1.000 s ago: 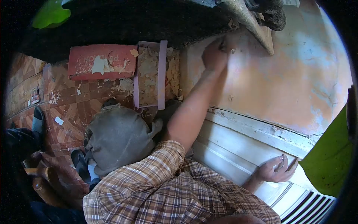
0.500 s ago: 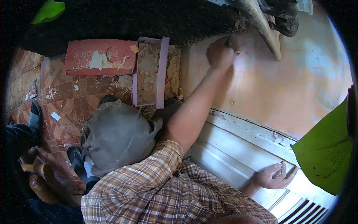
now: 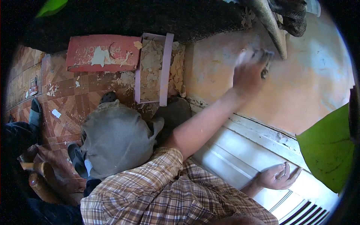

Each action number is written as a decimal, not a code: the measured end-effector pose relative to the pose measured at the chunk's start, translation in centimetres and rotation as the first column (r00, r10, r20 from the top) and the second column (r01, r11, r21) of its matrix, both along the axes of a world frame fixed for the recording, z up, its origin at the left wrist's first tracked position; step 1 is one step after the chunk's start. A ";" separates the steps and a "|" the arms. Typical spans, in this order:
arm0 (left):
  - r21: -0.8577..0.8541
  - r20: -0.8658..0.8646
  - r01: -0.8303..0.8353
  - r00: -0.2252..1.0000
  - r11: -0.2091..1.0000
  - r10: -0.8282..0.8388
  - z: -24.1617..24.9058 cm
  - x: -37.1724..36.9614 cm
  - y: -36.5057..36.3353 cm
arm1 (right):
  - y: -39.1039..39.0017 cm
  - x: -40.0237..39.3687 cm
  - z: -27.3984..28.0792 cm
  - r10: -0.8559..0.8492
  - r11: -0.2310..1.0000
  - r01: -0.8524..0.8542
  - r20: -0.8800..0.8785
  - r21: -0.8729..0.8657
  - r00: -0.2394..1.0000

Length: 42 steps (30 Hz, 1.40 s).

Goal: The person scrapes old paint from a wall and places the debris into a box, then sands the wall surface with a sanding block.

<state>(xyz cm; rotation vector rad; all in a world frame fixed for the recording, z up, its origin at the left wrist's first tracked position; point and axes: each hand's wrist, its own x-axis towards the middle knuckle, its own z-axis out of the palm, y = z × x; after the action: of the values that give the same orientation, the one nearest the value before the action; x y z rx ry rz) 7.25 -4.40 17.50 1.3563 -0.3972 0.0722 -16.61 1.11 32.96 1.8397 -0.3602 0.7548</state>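
My left hand reaches out from the plaid sleeve and is pressed near the patchy peach and pale blue wall. It is smeared by motion. Its fingers are closed round a small dark and greyish thing whose kind is too blurred to make out. Lower right, my right hand rests on the white panelled ledge, fingers loosely curled and apart, holding nothing.
A pink open box full of paint flakes and a red lid lie on the patterned floor. A grey cloth-covered shape is close by my left arm. A wooden board leans above; a green leaf hangs right.
My left hand has moved right and slightly down across the wall, with the small dark thing in it. My right hand stays in place on the ledge.
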 end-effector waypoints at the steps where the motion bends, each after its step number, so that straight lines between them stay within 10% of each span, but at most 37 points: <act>1: 0.004 -0.004 0.002 1.000 1.000 -0.002 -0.5 0.6 -0.3 | 0.0 -0.1 0.0 -0.002 1.000 0.002 -0.004 0.004 1.000; 7: -0.045 -0.356 0.327 0.877 0.944 -0.321 -5.1 5.7 -3.8 | -0.2 -0.2 -0.4 0.042 0.998 -0.043 0.035 0.045 0.999; 13: 0.159 -0.177 -0.236 0.948 0.958 0.263 -13.1 2.7 -4.7 | -0.2 -0.3 0.1 0.007 1.000 -0.007 -0.009 -0.023 1.000; 15: 0.243 -0.542 0.125 0.840 0.962 0.028 -15.2 1.9 -2.2 | -0.1 -0.1 0.1 -0.004 0.999 0.004 -0.015 -0.043 1.000; 18: 0.441 -0.601 0.216 0.792 0.871 0.108 -18.4 -2.4 -0.7 | -0.1 -0.3 0.1 -0.010 0.999 0.010 -0.002 -0.044 1.000; 22: 0.521 -0.353 -0.158 0.855 0.839 0.381 -20.8 -9.0 -1.5 | -0.1 0.1 -0.1 0.014 1.000 -0.014 0.046 0.013 0.999; 32: 0.447 -0.616 0.196 0.775 0.873 0.141 -25.8 1.6 -5.3 | -0.8 -1.2 -0.7 -0.005 0.990 -0.018 0.163 0.137 0.987; 35: 0.607 -0.237 -0.262 0.842 0.751 0.485 -28.4 3.5 -7.2 | -0.8 -1.3 -0.7 -0.009 0.990 -0.016 0.178 0.140 0.984; 37: 0.471 -0.627 0.305 0.776 0.828 0.071 -34.9 4.8 -9.5 | -0.8 -1.7 -0.7 -0.038 0.984 0.004 0.187 0.178 0.982; 42: 0.583 -0.506 0.507 0.838 0.635 -0.205 -37.9 6.0 -10.5 | -1.1 -1.9 -0.6 0.011 0.977 -0.053 0.201 0.205 0.979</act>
<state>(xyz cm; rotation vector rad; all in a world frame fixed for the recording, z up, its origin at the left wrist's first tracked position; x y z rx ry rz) 13.24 -14.93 -20.39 1.9653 -0.3578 -0.7758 -18.53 -0.04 32.40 1.9749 -0.5584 0.9575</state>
